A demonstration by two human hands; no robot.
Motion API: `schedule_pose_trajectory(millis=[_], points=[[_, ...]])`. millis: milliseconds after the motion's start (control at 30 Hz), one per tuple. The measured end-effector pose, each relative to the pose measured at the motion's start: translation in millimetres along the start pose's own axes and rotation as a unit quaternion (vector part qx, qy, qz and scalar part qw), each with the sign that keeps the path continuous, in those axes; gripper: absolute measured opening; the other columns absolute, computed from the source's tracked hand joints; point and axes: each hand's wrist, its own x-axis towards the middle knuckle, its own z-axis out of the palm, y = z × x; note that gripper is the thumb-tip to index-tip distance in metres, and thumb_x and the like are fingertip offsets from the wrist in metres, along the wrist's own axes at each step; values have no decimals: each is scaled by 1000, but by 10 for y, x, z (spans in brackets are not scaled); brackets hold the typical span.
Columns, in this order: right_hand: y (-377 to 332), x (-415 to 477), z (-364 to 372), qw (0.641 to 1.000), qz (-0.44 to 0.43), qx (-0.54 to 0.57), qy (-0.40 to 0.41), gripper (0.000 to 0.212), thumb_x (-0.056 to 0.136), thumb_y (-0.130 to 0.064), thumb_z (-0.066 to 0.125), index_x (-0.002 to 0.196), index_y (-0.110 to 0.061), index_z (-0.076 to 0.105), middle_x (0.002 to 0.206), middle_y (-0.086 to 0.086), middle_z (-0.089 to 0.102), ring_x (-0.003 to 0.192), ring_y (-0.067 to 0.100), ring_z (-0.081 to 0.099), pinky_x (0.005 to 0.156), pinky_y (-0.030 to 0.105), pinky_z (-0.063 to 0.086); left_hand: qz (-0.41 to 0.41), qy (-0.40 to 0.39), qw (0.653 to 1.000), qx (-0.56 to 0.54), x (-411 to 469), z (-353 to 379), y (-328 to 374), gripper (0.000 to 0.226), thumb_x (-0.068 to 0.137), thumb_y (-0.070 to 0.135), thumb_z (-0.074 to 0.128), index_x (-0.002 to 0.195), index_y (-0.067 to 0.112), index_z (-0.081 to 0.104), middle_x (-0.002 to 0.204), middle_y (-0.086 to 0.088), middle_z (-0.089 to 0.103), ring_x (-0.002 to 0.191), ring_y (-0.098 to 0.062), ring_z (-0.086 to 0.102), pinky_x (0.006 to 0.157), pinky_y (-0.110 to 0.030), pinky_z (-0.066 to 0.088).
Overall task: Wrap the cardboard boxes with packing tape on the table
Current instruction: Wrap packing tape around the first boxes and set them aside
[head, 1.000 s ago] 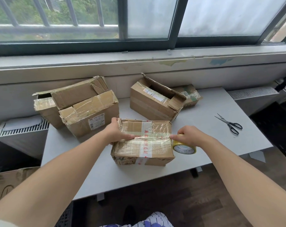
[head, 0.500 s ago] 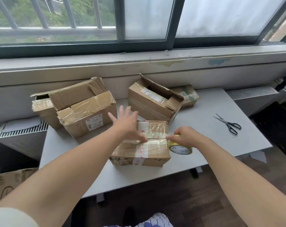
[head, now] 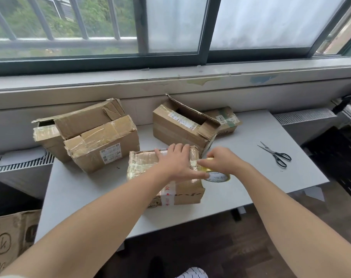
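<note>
- While the head camera looks down over both bare forearms, a grey table (head: 271,181) stands against a wall under a wide window (head: 176,25) with dark frames.
- At the near middle of the table lies the nearest box (head: 182,192), a flat cardboard carton whose top is glossy with clear tape. A white strip with red print runs down its front face.
- The left hand (head: 177,163) lies flat on top of this box with its fingers straight and spread. It presses down and grips nothing, and the thumb points toward the box's right edge.
- The right hand (head: 222,162) is curled round a tape roll (head: 217,176) with a yellow core and holds it firmly. The roll sits just beside the right edge of the nearest box, at its top corner, with the left thumb tip next to it.
- Whether the roll touches the table cannot be told.
- To the left, a labelled box (head: 104,143) with wrinkled tape on top leans against a torn box (head: 84,121) behind it.
- Behind the hands, an open box (head: 176,127) has one flap raised, and a small box (head: 227,119) with green markings sits just beyond it.
- Black-handled scissors (head: 276,155) lie on the right side of the table, well apart from the boxes, with their blades slightly parted.
- White radiators flank the table; one radiator (head: 305,117) shows at the right.
- Another cardboard carton, the floor box (head: 10,237), stands below the table's left end.
</note>
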Motion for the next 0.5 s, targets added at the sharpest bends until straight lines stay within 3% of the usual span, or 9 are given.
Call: schedule_pose_trajectory(millis=[133, 267, 367, 433, 500], points=[[-445, 26, -219, 998, -65, -9, -3, 54, 86, -47, 68, 52, -17, 40, 54, -1, 35, 55, 16, 33, 54, 34, 28, -16, 15, 997, -77, -77, -180, -68, 124, 69, 79, 72, 161, 23, 10, 165, -2, 14, 155, -28, 6, 115, -77, 9], [-1034, 40, -412, 990, -132, -39, 3, 51, 89, -48, 67, 57, -13, 50, 55, 0, 39, 53, 15, 35, 51, 33, 27, 22, 5, 989, -146, -224, -525, -494, 125, 75, 49, 84, 164, 16, 2, 169, -1, 10, 156, -24, 9, 126, -48, 19], [-1475, 105, -481, 984, -175, -17, 8, 52, 90, -52, 65, 71, -3, 64, 59, 1, 46, 55, 17, 40, 54, 32, 32, 29, -14, 974, -223, -419, -665, -833, 117, 77, 29, 85, 163, 24, 6, 164, 7, 15, 151, -15, 20, 123, -32, 24], [-1738, 141, -446, 980, -199, -22, 9, 52, 91, -49, 64, 71, -1, 64, 57, 2, 45, 55, 18, 39, 53, 33, 32, 28, -18, 966, -257, -533, -668, -997, 112, 82, 16, 82, 163, 27, 6, 159, 10, 19, 143, -7, 24, 114, -19, 24], [-1953, 174, -378, 976, -213, -30, 19, 51, 91, -47, 64, 67, -2, 63, 54, 1, 45, 54, 18, 40, 53, 33, 33, 23, 14, 957, -288, -618, -670, -1126, 107, 84, 9, 79, 162, 27, 8, 156, 8, 25, 138, -5, 27, 109, -17, 25]])
